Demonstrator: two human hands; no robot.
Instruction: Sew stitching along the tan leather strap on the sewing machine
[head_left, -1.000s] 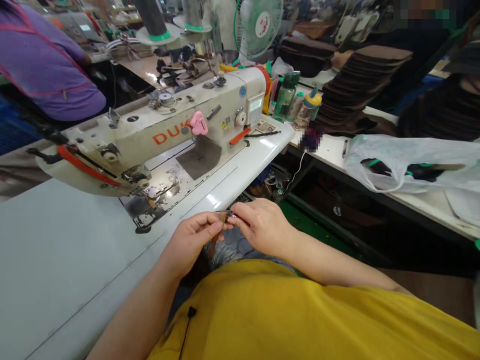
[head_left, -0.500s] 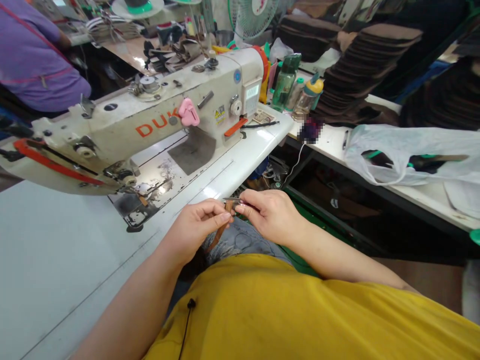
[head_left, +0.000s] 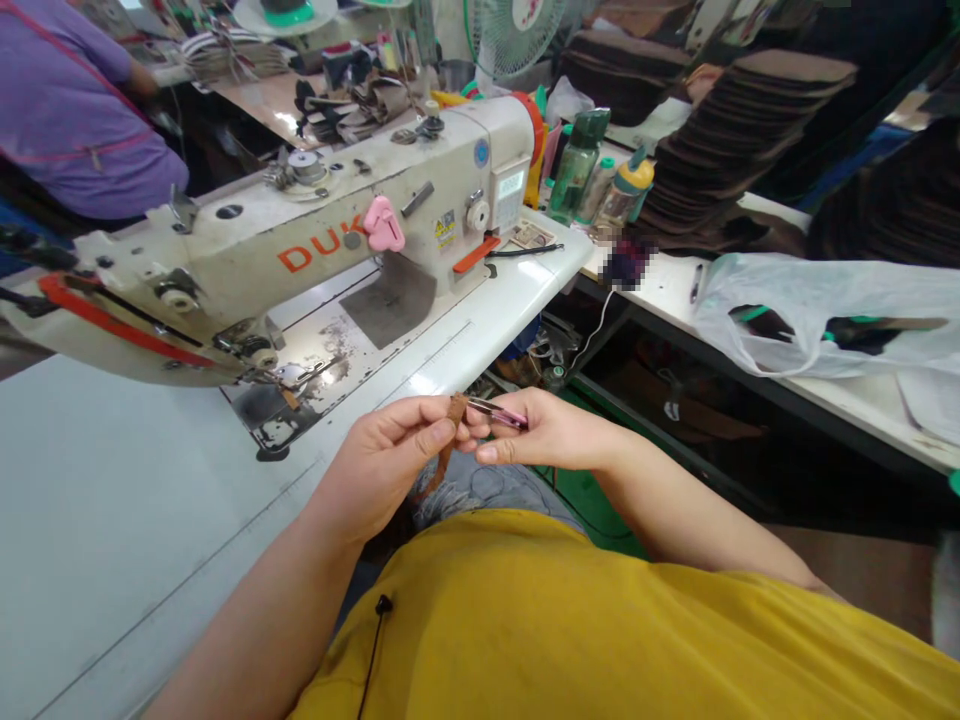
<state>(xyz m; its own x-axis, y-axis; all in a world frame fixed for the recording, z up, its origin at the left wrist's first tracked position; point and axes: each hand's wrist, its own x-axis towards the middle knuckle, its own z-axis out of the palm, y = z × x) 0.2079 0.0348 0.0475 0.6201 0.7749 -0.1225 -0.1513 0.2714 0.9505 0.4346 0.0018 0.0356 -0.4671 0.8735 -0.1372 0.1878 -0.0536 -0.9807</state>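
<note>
A: Hand state?
B: Left hand (head_left: 382,465) closed, pinching a brown strip (head_left: 448,445). Right hand (head_left: 544,430) gripping a slim pink-and-metal tool (head_left: 495,412), tip at the strip.
A: Location?
B: Above the lap (head_left: 480,490), just beside the sewing table (head_left: 112,520).

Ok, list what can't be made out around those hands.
All from the head view:
Top of the brown strip: hidden by the left hand.
Pink-and-metal tool: too small to name; its end is hidden by the right hand.
Blurred patch by the bottles: pixelated.
Plastic bag: contents clouded by the film.
</note>
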